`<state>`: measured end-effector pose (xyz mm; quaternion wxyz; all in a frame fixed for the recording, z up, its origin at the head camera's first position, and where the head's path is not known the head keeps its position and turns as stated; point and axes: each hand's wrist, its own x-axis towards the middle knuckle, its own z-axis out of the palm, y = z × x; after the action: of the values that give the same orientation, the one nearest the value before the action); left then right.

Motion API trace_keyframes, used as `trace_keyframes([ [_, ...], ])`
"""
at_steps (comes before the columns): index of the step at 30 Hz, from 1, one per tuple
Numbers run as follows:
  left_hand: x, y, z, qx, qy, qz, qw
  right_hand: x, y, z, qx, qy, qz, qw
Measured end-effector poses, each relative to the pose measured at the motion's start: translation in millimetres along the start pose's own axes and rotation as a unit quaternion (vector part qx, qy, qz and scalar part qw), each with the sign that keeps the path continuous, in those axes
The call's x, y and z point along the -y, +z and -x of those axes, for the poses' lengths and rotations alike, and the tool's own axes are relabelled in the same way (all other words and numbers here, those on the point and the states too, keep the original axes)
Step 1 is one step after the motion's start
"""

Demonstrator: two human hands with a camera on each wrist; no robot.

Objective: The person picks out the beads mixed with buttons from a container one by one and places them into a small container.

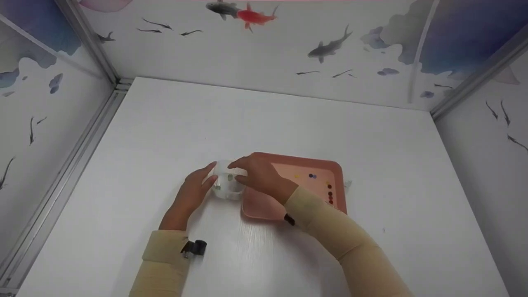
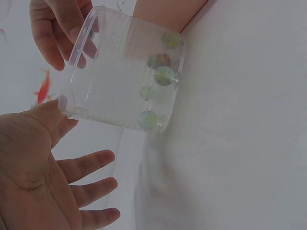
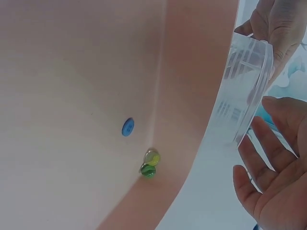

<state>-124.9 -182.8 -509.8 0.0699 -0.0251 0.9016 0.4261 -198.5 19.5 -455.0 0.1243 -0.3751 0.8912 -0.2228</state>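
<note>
A clear plastic tub stands at the left end of a pink tray. My left hand grips its rim with thumb and forefinger, the other fingers spread out in the left wrist view. Several glass marbles lie at the bottom of the tub. My right hand is over the tub's mouth, thumb and forefinger apart at the rim. Its fingers look relaxed in the right wrist view, with nothing visible between them. Inside the tray, a blue button lies near two green and yellow marbles.
More small round pieces are lined up along the tray's right side. A small clear item lies just beyond that edge. The white table is bounded by printed panels with fish and metal frame bars.
</note>
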Motion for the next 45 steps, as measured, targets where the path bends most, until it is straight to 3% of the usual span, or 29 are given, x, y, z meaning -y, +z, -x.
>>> trace_keyframes([
  [5,1.2,0.1,-1.3,0.008,-0.013,0.006,0.9999,-4,-2.0,2,-0.028,-0.035,0.014,0.999],
  [16,0.5,1.5,-1.9,0.009,-0.014,0.002,0.9999,-10,-3.7,9,-0.064,-0.015,0.012,0.998],
  [32,0.5,2.0,-1.7,0.003,-0.021,0.024,0.9995,-28,-10.9,18,-0.121,-0.047,0.065,0.989],
  [45,-0.2,3.2,-1.5,0.005,-0.027,0.02,0.9994,-48,-9.2,24,-0.136,-0.069,0.047,0.987],
])
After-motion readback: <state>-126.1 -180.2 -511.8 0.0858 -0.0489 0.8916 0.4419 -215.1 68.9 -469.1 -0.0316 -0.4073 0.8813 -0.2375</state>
